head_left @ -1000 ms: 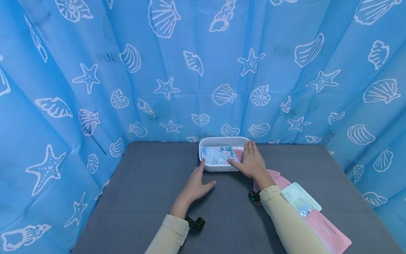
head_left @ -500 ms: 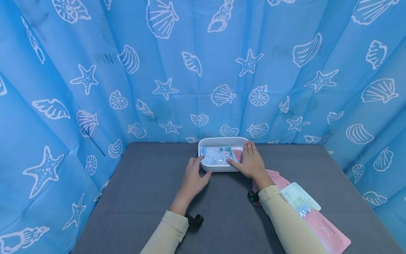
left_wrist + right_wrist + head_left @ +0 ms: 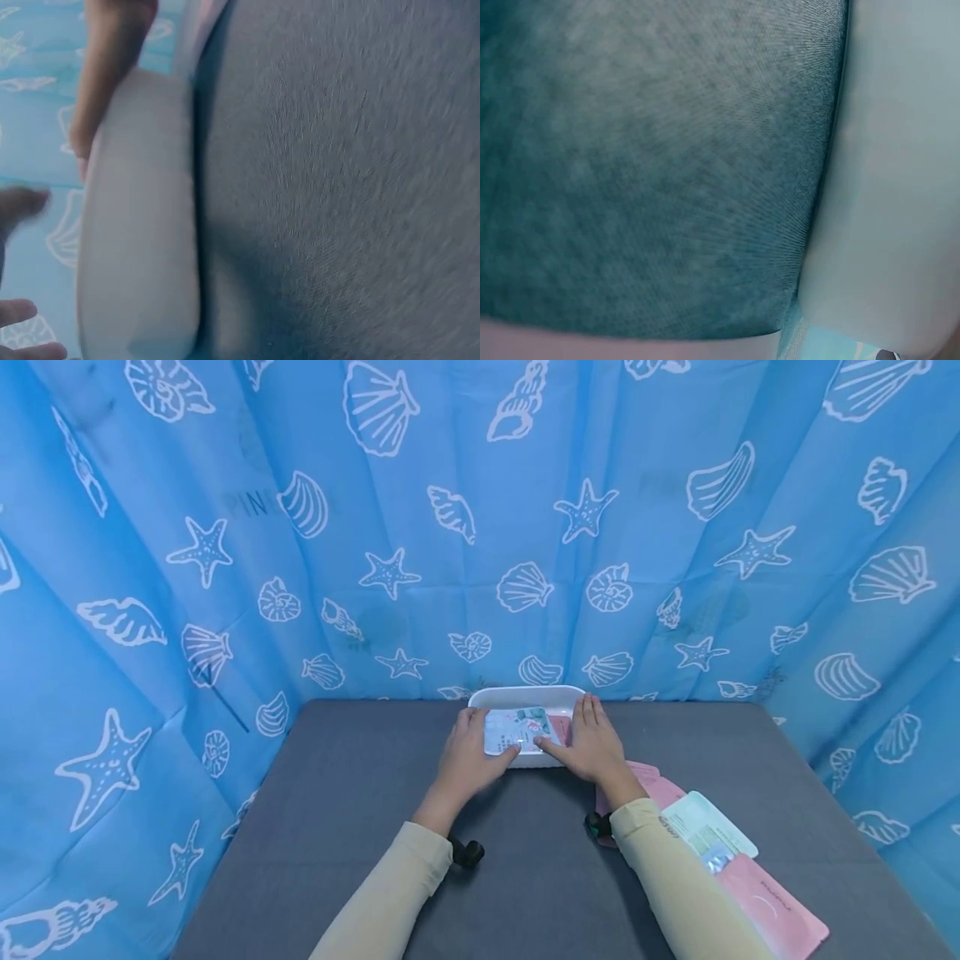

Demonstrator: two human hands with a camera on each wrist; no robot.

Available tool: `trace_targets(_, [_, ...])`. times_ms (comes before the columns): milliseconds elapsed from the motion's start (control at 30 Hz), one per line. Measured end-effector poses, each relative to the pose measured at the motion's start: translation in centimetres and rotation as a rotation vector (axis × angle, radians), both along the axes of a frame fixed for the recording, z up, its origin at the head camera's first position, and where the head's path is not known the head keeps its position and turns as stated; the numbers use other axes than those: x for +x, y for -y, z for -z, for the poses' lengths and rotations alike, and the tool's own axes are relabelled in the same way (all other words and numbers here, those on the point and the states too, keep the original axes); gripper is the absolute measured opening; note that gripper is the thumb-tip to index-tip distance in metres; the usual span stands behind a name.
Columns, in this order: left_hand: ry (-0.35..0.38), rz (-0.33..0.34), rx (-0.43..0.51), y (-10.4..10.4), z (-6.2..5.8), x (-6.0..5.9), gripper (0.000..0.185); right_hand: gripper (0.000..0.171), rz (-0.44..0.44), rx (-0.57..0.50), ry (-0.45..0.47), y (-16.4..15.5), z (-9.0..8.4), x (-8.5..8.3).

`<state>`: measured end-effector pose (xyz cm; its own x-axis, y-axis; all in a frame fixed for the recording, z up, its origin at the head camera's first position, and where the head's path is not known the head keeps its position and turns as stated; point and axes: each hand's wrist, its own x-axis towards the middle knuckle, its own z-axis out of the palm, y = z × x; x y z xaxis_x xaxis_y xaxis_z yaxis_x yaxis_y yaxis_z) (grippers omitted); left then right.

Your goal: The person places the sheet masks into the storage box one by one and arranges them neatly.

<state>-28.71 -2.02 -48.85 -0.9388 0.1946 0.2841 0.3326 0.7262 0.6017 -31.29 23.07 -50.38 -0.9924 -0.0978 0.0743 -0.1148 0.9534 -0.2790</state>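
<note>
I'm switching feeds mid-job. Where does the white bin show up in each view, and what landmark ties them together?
Head: the white bin sits just below and right of center, between the left hand and right hand.
Left wrist: its outer wall, left of center.
Right wrist: its outer wall, along the right side.
Shared landmark: gray tabletop.

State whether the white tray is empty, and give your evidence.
Not empty: the head view shows a pale blue packet and part of a pink packet inside the white tray.
</note>
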Motion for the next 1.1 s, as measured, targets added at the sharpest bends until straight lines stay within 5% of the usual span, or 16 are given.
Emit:
trace_targets(300, [0.069, 0.079, -0.202, -1.0, 1.0, -3.2, 0.132, 0.129, 0.003, 0.007, 0.007, 0.0, 0.1, 0.1])
trace_targets(600, [0.036, 0.038, -0.373, -0.7, 1.8, -5.8, 0.148, 0.128, 0.013, 0.010, 0.011, -0.1, -0.1, 0.0])
trace_targets(800, [-0.017, 0.029, -0.451, -0.8, 1.4, -5.8, 0.145, 0.128, 0.009, 0.028, -0.008, -0.1, -0.4, -0.5])
trace_targets(1100, [0.042, 0.008, -0.559, -0.9, 1.4, -5.1, 0.142, 0.129, -0.003, 0.024, 0.024, -0.1, 0.0, -0.2])
